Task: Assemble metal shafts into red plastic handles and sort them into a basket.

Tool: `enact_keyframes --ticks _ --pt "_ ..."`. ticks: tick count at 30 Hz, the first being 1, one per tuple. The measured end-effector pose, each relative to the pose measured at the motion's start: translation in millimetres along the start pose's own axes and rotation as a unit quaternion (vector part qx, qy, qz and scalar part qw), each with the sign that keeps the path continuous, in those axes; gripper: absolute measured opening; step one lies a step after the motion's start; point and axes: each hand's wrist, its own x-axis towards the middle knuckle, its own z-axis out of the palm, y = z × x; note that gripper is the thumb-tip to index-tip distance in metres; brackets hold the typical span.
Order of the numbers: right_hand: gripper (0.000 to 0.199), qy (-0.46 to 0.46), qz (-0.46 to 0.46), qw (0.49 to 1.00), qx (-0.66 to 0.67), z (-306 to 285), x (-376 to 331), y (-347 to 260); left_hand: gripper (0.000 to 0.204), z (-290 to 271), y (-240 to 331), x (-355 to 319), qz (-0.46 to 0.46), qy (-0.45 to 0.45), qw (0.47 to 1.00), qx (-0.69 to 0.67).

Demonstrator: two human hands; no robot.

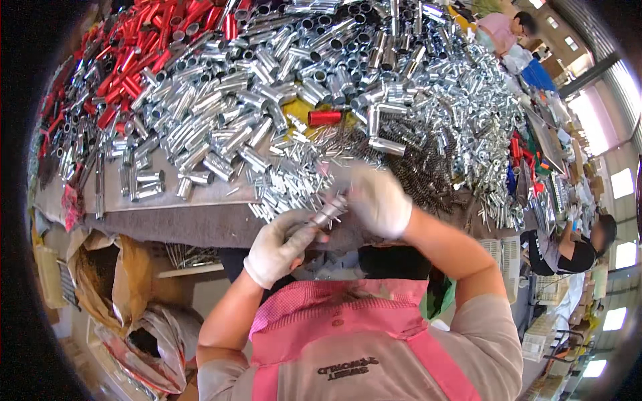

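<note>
My left hand (277,248), in a white glove, is closed around a silver metal tube (328,212) above the table's near edge. The tube slants up to the right. At its upper end is my right hand (380,200), also gloved; motion smears its fingers, so what they hold does not show. Just beyond my hands lie loose small silver pins (284,187). A heap of dark coil springs (428,164) sits past my right hand. Farther off are many silver tubes (234,137) and a single red tube (325,118).
Red tubes (137,60) are piled at the far left, small silver fittings (478,107) at the right. Brown sacks (127,281) stand below the table at left. One person (498,32) is at the far right corner, another person (578,250) at the right.
</note>
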Motion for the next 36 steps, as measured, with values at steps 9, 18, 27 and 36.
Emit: enact_keyframes --ticks 9,18,27,36 --pt "0.081 0.237 0.417 0.840 -0.255 -115 164 137 0.033 24 -21 -16 0.068 0.137 0.983 -0.106" --pt "0.052 0.239 0.270 0.841 -0.404 -133 95 142 0.044 20 -26 -23 0.067 0.059 0.984 -0.155" --pt "0.051 0.102 0.196 0.975 0.028 -99 -38 26 0.031 13 -10 -25 0.018 0.021 0.992 -0.119" --pt "0.024 0.012 0.212 0.960 0.184 -45 -95 3 0.034 24 -12 -38 -0.061 -0.083 0.994 -0.046"
